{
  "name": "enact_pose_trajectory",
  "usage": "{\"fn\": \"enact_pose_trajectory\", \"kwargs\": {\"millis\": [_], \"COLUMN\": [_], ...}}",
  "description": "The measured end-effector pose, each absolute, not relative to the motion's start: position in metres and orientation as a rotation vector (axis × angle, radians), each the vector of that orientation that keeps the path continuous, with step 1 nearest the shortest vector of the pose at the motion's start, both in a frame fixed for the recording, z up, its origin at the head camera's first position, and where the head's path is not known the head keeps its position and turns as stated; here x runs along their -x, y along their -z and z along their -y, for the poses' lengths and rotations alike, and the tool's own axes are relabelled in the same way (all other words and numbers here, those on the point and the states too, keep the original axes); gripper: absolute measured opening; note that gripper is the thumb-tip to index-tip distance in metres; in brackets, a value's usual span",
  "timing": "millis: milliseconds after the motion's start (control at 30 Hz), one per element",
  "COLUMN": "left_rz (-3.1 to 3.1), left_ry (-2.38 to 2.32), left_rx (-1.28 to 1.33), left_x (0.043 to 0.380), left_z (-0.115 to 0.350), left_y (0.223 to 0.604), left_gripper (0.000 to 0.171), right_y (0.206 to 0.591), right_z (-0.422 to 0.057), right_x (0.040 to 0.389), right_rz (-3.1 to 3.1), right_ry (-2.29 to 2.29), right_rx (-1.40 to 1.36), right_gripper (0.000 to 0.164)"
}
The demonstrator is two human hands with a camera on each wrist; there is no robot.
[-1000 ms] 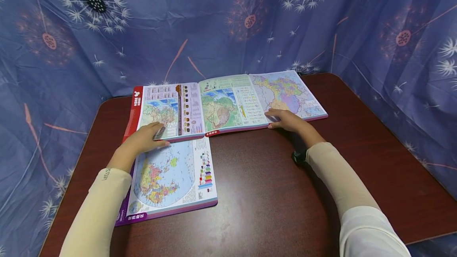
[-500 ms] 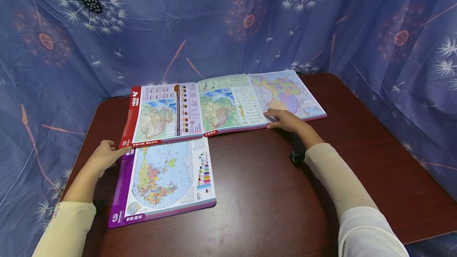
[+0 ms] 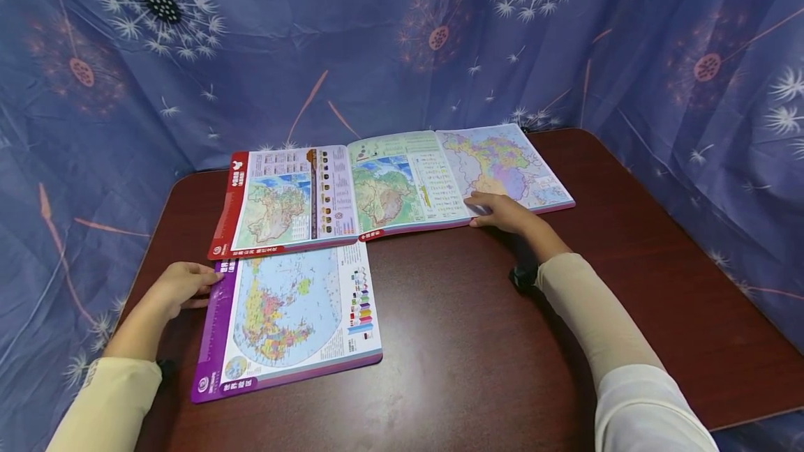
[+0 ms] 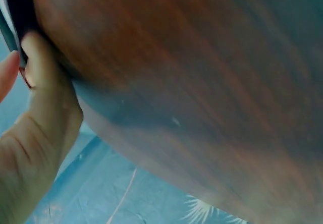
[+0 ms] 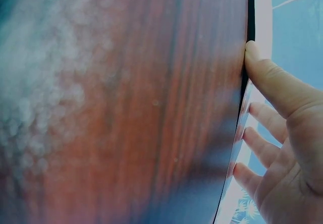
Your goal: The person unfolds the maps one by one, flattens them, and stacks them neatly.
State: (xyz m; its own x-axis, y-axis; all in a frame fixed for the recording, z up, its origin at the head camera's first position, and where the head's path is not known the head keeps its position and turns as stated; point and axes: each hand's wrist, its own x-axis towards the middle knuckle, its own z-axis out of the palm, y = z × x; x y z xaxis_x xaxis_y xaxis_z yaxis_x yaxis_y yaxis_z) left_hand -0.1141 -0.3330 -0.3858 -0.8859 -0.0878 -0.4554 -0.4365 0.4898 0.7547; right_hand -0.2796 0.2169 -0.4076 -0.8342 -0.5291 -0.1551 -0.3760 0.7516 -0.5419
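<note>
A purple-edged map book (image 3: 301, 312) with a world map lies on the table, its far part under a red-edged map book (image 3: 276, 208). That red-edged one is open, its pages spread rightward to a coloured map page (image 3: 502, 166). My left hand (image 3: 179, 288) pinches the purple edge near the upper left corner, thumb on top and fingers curled at the side. In the left wrist view the left hand (image 4: 45, 108) has the dark edge between thumb and finger. My right hand (image 3: 502, 213) rests its fingers on the pages' front edge; its thumb (image 5: 272, 75) touches that edge.
The dark brown wooden table (image 3: 452, 340) has a rounded far right corner. Behind it and along both sides hangs a blue curtain (image 3: 377, 40) with a dandelion print, close to the books' far edge.
My left hand has moved off the red-edged book's page, leftward and then nearer, to take the purple edge. The right hand stays where it was.
</note>
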Motion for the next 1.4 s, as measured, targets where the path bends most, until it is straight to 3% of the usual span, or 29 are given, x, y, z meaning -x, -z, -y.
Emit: {"fn": "enact_pose_trajectory", "kwargs": {"millis": [267, 1400], "left_rz": [-2.375, -2.074], "left_ry": [-1.434, -1.496], "left_rx": [0.392, 0.219], "left_x": [0.114, 0.058], "left_z": [0.328, 0.324], "left_y": [0.388, 0.388], "left_gripper": [0.025, 0.018], "right_y": [0.411, 0.407], "right_z": [-0.218, -0.218], "right_x": [0.282, 0.280], "right_rz": [-2.665, -2.635], "right_ry": [0.709, 0.737], "right_rx": [0.703, 0.669], "right_gripper": [0.056, 0.056]}}
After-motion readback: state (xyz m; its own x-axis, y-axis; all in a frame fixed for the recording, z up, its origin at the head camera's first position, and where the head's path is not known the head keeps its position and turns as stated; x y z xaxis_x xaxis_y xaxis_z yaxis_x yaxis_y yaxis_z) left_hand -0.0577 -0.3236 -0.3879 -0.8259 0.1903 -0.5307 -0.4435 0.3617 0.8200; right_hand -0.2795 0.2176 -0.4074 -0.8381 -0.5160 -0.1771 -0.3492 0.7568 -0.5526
